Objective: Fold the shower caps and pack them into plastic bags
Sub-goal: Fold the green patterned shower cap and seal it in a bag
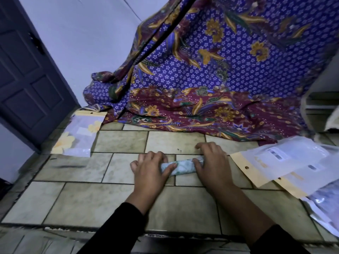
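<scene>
A shower cap, pale with a green print, lies folded into a narrow strip on the tiled floor. My left hand covers its left end, fingers curled over it and thumb laid along the strip. My right hand grips its right end, fingers bent over the far side. To the right lies a pile of clear plastic bags with yellow header strips. One packed bag with a yellow flower print lies at the left near the door.
A large purple and maroon patterned cloth hangs and spreads over the floor behind the hands. A dark door stands at the left. The tiled step ends in an edge close to me.
</scene>
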